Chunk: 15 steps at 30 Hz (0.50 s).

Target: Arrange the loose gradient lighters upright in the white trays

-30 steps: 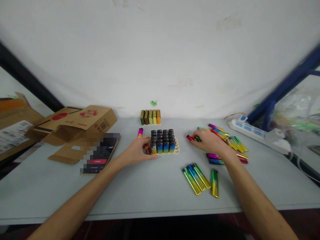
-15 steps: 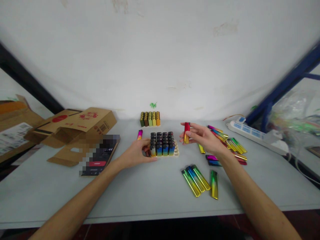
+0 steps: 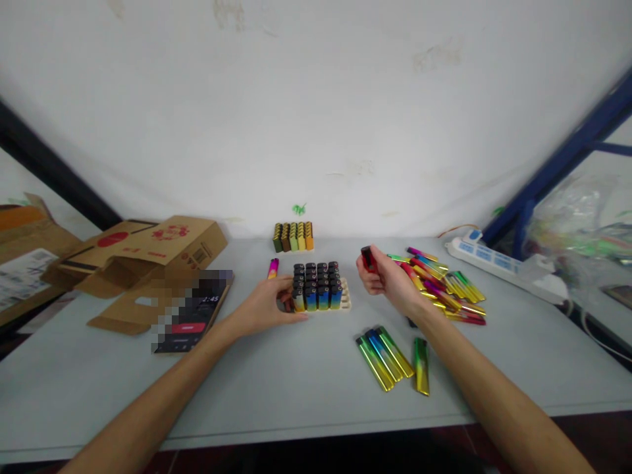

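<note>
Right hand point(image 3: 392, 279) closed round red lighter point(image 3: 368, 259), probably light, slick; grip mid-body. Leftward, left hand point(image 3: 261, 304) curves at tray point(image 3: 347, 304), hold unclear.

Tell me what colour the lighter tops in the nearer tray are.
The lighter tops are mostly black, seen best in the head view.

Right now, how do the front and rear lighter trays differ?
Color: the front tray shows black-topped, mostly blue-yellow lighters; the rear tray, green, brown, yellow and orange ones.
Fill: the front tray has bare slots at right; the rear tray shows none.
Contact: the left hand grasps the front tray; the rear tray stands untouched near the wall.
Both hold upright lighters in rows.
</note>
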### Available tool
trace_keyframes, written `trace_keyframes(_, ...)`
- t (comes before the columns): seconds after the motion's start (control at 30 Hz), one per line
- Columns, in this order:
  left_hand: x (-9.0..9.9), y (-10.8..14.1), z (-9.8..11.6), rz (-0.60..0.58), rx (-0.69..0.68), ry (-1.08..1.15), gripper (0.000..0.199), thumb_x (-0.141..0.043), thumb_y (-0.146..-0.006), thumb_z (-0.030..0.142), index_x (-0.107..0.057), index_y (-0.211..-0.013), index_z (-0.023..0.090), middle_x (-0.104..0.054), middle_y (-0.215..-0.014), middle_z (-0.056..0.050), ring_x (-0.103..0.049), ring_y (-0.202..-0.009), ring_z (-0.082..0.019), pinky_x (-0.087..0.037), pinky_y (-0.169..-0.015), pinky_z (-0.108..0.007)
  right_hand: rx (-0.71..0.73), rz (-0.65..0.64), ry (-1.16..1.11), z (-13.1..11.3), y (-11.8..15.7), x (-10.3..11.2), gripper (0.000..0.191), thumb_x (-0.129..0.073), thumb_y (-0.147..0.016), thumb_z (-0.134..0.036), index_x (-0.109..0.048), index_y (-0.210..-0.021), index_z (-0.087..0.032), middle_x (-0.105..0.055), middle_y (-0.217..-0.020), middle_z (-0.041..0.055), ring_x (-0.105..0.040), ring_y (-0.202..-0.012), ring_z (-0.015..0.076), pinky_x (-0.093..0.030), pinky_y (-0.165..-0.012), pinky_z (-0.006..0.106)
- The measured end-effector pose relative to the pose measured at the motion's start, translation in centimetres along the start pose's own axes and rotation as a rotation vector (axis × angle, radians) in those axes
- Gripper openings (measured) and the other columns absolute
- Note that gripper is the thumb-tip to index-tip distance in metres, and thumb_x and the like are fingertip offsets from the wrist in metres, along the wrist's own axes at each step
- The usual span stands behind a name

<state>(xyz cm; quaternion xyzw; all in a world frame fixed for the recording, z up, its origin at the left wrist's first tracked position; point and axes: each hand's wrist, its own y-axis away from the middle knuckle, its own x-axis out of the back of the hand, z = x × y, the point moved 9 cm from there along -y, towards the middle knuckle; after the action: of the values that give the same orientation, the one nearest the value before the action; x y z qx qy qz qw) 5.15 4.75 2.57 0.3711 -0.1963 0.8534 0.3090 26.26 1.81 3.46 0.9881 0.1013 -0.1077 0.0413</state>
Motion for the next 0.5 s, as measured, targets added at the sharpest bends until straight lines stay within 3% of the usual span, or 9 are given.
trace_keyframes(0.17, 0.0, 0.0, 0.1, 0.008, 0.005, 0.019, 0.039, -0.080, -0.075, 0.054, -0.064, -0.082, 0.019, -0.063, -0.080, -0.002, -0.058, -0.071, -0.019, -0.049, -0.063, -0.028, -0.011, 0.076, -0.039, 0.9, -0.4, 0.1, 0.054, -0.050, -0.088, -0.067, -0.033, -0.060, -0.024, -0.018, -0.055, -0.0097, -0.008, -0.047, 0.0083, -0.006, -0.045, 0.025)
trace_keyframes(0.5, -0.1, 0.0, 0.0, -0.007, 0.015, 0.021, 0.042, -0.079, -0.076, 0.056, -0.066, -0.085, 0.017, -0.066, -0.084, -0.002, -0.059, -0.073, -0.018, -0.049, -0.066, -0.029, -0.034, 0.104, -0.021, 1.4, -0.3, -0.8, 0.040, -0.035, -0.090, -0.045, -0.030, -0.055, -0.026, -0.019, -0.048, -0.0089, -0.009, -0.044, 0.0092, -0.008, -0.042, 0.026)
